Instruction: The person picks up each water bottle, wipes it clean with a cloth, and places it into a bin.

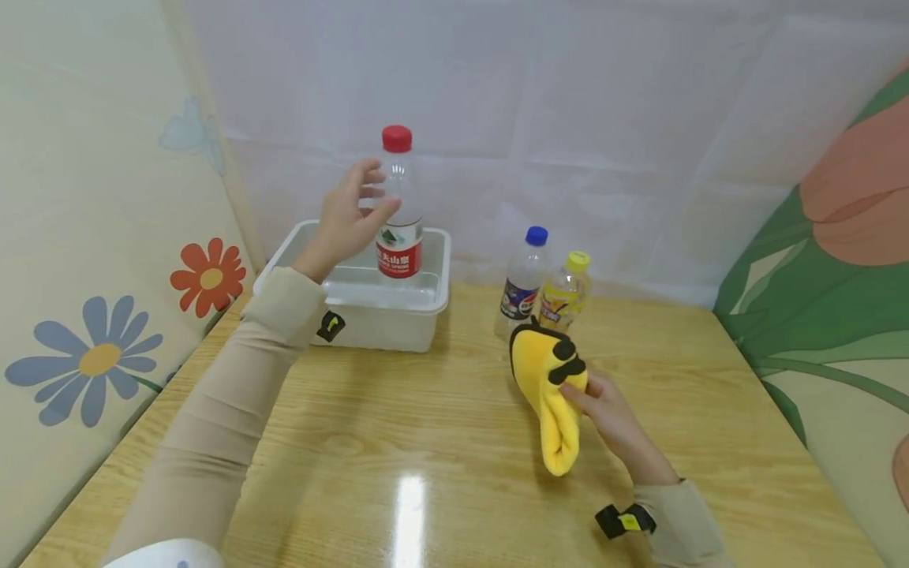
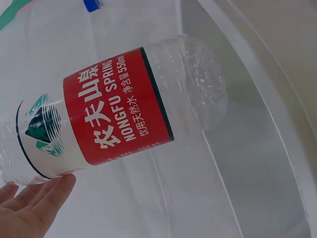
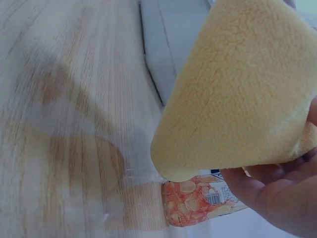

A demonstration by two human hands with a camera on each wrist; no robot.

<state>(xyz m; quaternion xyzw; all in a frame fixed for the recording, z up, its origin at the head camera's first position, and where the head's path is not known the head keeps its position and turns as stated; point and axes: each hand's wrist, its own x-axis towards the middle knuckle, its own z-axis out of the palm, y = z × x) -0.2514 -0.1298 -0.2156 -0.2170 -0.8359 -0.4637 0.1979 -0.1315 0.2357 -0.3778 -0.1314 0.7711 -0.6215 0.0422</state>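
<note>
A clear water bottle [image 1: 399, 248] with a red cap and a red-and-white label is upright over the inside of the white plastic box [image 1: 376, 327]. My left hand [image 1: 355, 217] is beside its upper part, thumb and fingers apart. In the left wrist view, the fingertips lie right at the side of the bottle [image 2: 119, 106]. My right hand [image 1: 611, 418] grips a folded yellow plush cloth [image 1: 536, 371] with black trim, held above the table. The right wrist view shows the cloth [image 3: 237, 89] pinched between thumb and fingers.
Behind the yellow cloth stand a blue-capped bottle [image 1: 524, 280] with a dark label and a yellow-capped bottle [image 1: 566, 296], both on the wooden table [image 1: 369, 434]. A white sheet [image 1: 604, 118] hangs at the back, with flowered panels at both sides.
</note>
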